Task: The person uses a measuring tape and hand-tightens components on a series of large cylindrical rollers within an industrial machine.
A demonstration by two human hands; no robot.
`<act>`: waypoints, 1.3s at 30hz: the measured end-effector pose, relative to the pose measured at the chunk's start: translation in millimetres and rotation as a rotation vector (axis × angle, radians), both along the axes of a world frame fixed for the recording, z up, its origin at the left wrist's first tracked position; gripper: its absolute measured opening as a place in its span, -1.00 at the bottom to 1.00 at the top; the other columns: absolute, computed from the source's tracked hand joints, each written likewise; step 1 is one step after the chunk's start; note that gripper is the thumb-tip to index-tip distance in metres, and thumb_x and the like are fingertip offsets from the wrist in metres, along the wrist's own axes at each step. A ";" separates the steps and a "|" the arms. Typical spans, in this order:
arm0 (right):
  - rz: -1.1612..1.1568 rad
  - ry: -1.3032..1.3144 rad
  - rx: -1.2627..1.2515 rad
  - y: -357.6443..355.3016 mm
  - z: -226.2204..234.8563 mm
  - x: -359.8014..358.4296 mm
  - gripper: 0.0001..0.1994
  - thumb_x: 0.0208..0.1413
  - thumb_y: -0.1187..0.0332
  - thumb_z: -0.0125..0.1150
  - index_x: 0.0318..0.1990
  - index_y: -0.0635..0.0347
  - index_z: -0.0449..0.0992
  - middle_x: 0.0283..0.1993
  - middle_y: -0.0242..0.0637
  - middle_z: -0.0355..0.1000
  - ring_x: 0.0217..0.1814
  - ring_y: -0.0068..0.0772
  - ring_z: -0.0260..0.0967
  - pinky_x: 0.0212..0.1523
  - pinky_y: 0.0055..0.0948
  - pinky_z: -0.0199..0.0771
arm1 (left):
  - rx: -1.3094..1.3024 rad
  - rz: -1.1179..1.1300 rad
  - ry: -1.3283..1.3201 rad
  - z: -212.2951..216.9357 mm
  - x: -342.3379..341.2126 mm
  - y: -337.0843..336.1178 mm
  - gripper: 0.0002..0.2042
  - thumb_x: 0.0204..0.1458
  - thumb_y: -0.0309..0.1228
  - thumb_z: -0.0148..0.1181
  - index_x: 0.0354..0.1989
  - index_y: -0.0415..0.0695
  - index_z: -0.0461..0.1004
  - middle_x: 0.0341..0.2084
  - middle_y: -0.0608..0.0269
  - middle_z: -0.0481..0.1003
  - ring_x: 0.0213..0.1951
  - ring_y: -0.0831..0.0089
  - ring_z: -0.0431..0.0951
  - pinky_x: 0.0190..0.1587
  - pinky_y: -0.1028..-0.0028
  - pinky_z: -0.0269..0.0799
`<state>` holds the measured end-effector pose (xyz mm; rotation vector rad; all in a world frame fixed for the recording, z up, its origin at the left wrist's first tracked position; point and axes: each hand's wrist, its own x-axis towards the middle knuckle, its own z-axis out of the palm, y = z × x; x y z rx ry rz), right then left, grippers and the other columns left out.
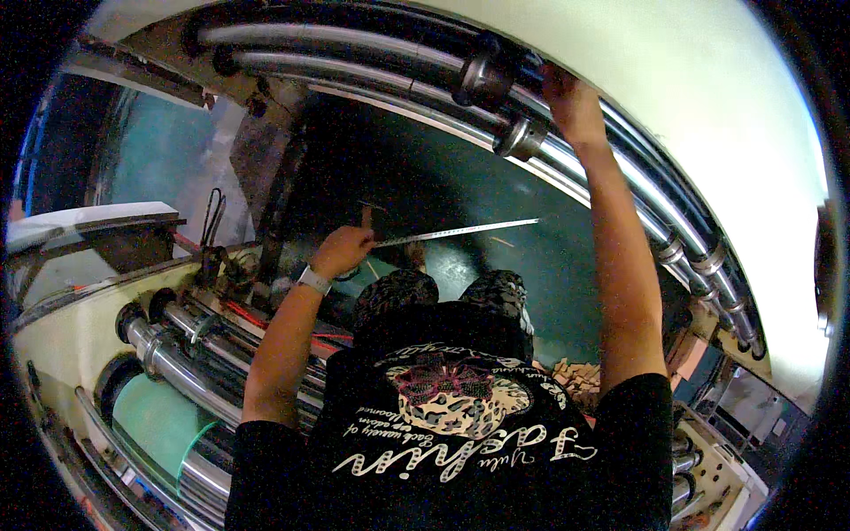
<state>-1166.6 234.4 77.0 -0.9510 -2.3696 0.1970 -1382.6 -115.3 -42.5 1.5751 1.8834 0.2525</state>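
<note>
My left hand (343, 252), with a pale band on its wrist, is closed on one end of a thin metal ruler (460, 232). The ruler extends to the right, above the dark green floor. My right hand (575, 108) reaches up to the steel shafts (425, 55) of the machine in front. Its fingers are in shadow by the upper shaft, so whether they grip anything is hidden. Left of that hand, a dark collar (483, 81) sits on the upper shaft and another collar (519, 139) on the lower one.
Behind my left arm is a second machine section with steel rollers (159, 345) and a green roller (164, 416). Red cables (252, 316) lie beside it. Brown scraps (575, 379) are heaped at my right side. A cream machine panel (726, 97) curves along the upper right.
</note>
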 end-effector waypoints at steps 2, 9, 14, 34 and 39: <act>0.011 -0.044 0.142 25.2 -9.0 -6.2 -0.78 0.06 0.24 0.02 -0.22 0.14 0.43 -0.30 -0.04 0.42 -0.29 0.08 0.35 -0.29 -0.16 0.34 | 0.044 0.011 -0.028 2.3 -6.4 -5.8 -0.81 -0.06 -0.34 0.04 -0.33 -0.18 0.42 -0.46 -0.02 0.45 -0.34 0.03 0.44 -0.28 0.12 0.33; -0.022 -0.387 0.473 49.5 -11.1 -21.3 -0.63 0.11 0.10 -0.11 -0.02 0.08 0.33 -0.10 -0.10 0.35 -0.08 -0.05 0.31 -0.11 -0.22 0.35 | -0.087 0.082 -0.044 1.3 -28.2 -13.2 -0.84 -0.08 -0.37 0.05 -0.38 -0.20 0.42 -0.48 -0.03 0.45 -0.36 0.01 0.44 -0.30 0.13 0.33; -0.027 -0.414 0.473 51.5 -3.0 -19.5 -0.64 0.11 0.10 -0.11 -0.02 0.08 0.33 -0.08 -0.11 0.35 -0.07 -0.07 0.31 -0.10 -0.23 0.34 | -0.052 0.067 -0.066 -13.7 -33.4 -11.6 -0.86 -0.09 -0.38 0.06 -0.44 -0.21 0.39 -0.51 -0.02 0.44 -0.38 0.02 0.44 -0.32 0.11 0.33; -0.178 -0.206 0.101 27.4 -11.8 -68.3 -0.64 0.11 0.11 -0.11 -0.04 0.11 0.35 -0.01 -0.16 0.31 -0.03 -0.14 0.29 -0.02 -0.25 0.28 | -0.157 0.117 -0.228 -41.5 -37.0 33.2 -0.83 -0.05 -0.36 0.03 -0.45 -0.23 0.38 -0.46 -0.06 0.41 -0.34 0.01 0.41 -0.30 0.15 0.30; -0.173 -0.139 0.039 33.9 -10.5 -51.2 -0.65 0.12 0.11 -0.11 -0.05 0.11 0.35 0.00 -0.17 0.30 -0.02 -0.16 0.28 0.00 -0.25 0.27 | 0.040 0.112 -0.219 -48.1 -30.4 29.1 -0.80 -0.03 -0.33 0.03 -0.45 -0.25 0.40 -0.47 -0.04 0.41 -0.35 0.05 0.42 -0.29 0.16 0.32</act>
